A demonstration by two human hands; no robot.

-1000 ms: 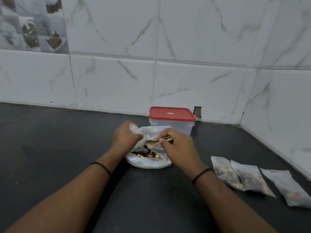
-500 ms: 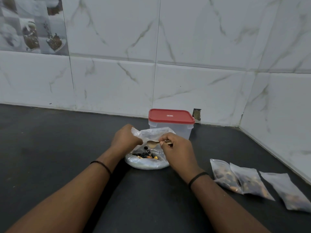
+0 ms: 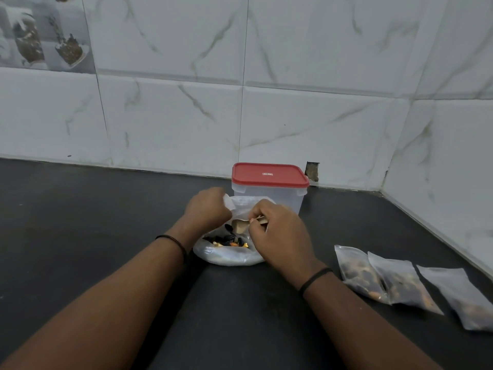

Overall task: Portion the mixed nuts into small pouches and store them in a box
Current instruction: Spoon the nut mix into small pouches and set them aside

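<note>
On matte counter (image 3: 106, 236), crinkly pouch (image 3: 229, 256)

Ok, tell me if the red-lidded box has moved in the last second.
No. The box still stands just left of the hole in the wall.

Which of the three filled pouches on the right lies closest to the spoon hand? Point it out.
The leftmost pouch, whose right edge overlaps the middle pouch. It lies nearest the right hand; the rightmost pouch lies apart, furthest out.
</note>
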